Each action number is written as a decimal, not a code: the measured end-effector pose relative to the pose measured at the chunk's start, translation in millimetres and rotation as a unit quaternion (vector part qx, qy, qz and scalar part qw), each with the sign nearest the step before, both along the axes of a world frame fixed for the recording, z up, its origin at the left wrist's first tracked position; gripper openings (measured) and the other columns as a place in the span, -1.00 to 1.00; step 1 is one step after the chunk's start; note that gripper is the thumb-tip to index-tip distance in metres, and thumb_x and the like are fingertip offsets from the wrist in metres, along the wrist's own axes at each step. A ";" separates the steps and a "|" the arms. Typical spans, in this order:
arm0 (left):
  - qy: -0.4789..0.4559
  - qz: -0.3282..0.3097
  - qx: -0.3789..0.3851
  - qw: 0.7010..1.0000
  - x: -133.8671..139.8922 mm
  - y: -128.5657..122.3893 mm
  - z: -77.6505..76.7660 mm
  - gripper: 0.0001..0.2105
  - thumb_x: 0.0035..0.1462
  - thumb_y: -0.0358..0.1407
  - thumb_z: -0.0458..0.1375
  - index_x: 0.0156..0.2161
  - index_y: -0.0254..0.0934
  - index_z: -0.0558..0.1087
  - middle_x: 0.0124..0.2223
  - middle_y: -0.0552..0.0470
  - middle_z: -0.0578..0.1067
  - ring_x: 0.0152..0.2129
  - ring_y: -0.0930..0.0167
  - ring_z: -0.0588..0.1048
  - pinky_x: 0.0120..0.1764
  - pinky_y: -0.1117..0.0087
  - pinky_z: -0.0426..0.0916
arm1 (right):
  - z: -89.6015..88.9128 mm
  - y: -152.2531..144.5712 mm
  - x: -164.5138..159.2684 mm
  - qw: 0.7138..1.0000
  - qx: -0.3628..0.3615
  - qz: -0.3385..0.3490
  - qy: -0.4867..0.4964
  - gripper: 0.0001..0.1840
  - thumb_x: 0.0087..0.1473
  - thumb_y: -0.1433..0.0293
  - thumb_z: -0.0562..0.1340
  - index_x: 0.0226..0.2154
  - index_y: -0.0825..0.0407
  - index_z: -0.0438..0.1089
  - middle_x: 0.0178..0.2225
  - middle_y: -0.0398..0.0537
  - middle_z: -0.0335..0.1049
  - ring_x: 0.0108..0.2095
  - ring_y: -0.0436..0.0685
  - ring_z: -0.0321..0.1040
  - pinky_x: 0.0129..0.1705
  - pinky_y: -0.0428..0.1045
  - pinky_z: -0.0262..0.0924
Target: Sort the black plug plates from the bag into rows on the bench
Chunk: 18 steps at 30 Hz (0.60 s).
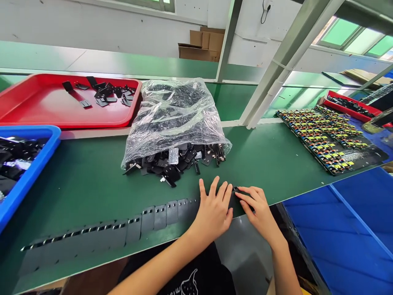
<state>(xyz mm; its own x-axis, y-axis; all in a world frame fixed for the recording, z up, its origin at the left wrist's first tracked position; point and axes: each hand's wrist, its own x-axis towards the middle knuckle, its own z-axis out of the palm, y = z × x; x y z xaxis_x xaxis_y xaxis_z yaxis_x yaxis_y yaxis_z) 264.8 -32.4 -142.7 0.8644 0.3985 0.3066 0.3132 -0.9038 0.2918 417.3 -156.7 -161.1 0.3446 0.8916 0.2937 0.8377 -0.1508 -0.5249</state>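
A row of flat black plates (159, 216), overlapping at the left end, runs along the front of the green table. Small shiny tabs line their upper edge. My left hand (214, 207) lies palm down over the right end of this row, fingers spread, hiding some of the plates. Just to its right, one black plate (235, 201) lies at the table edge, partly covered by the hands. My right hand (257, 207) has its thumb and fingertips closed at that plate's right edge. Behind the hands, loose black pieces (172, 172) spill from a clear plastic bag (181, 110).
At the back left is a red tray (101, 119) with some black pieces. A blue bin (39, 164) of dark parts stands at the left. A metal post (273, 82) rises behind the table. To the right lies a black board of colourful components (328, 141).
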 end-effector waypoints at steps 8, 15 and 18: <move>-0.141 0.052 -0.017 0.989 -94.6 1.4 19.9 -0.67 0.19 -0.43 0.10 0.07 -0.24 0.37 0.03 -0.05 0.52 0.17 0.22 0.29 0.30 -0.10 -0.11 | -5.6 -4.8 -20.7 0.995 0.033 -0.049 -0.077 -0.70 0.23 0.26 0.19 0.02 -0.08 0.37 -0.06 0.04 0.40 -0.03 0.26 0.23 0.02 0.24 0.21; -0.209 0.307 0.086 0.925 -230.7 10.2 12.8 -0.72 0.09 -0.47 0.16 -0.09 -0.15 0.47 -0.19 0.00 0.54 -0.11 0.19 0.49 0.05 0.01 0.34 | -3.6 -10.7 -39.3 0.986 0.069 -0.105 -0.107 -0.71 0.22 0.22 0.19 -0.07 0.01 0.42 -0.12 0.15 0.40 -0.10 0.31 0.31 -0.07 0.25 0.23; -0.192 0.432 0.127 0.872 -277.2 11.1 5.5 -0.83 0.14 -0.38 0.14 -0.16 -0.18 0.50 -0.22 0.02 0.52 -0.21 0.22 0.50 -0.04 0.09 0.36 | -2.4 -15.5 -33.7 0.977 0.105 -0.164 -0.086 -0.71 0.21 0.19 0.18 -0.14 0.00 0.48 -0.16 0.16 0.44 -0.12 0.36 0.36 -0.07 0.28 0.23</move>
